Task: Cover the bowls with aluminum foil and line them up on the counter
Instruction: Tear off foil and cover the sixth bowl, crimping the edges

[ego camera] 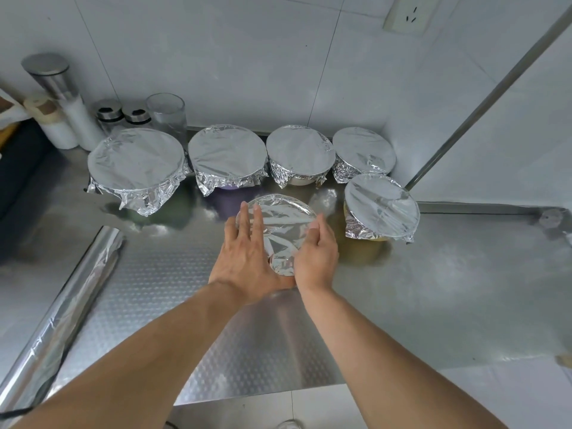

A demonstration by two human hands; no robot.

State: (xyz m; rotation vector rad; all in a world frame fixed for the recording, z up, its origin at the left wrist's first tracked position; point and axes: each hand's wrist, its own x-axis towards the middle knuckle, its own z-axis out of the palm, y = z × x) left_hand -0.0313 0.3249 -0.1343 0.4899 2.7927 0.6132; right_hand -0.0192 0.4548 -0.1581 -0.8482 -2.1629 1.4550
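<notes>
Both hands, left [244, 243] flat on top and right [315, 252] cupping the rim, moulding foil (already creased) snug over the sixth bowl [278, 224] before lining up.

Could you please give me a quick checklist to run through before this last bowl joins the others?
1. Foil over the top of the bowl in hand: covers the whole opening. Ok.
2. Foil folded under its rim: hidden by the left hand and right hand. Cannot tell.
3. Hold on the bowl: left fingers flat on top, right hand cupped on the side. Ok.
4. Back row along the wall: four covered bowls side by side. Ok.
5. Fifth covered bowl: stands in front of the row's right end. Not ok.
6. Foil roll: lies off to the left. Ok.
</notes>
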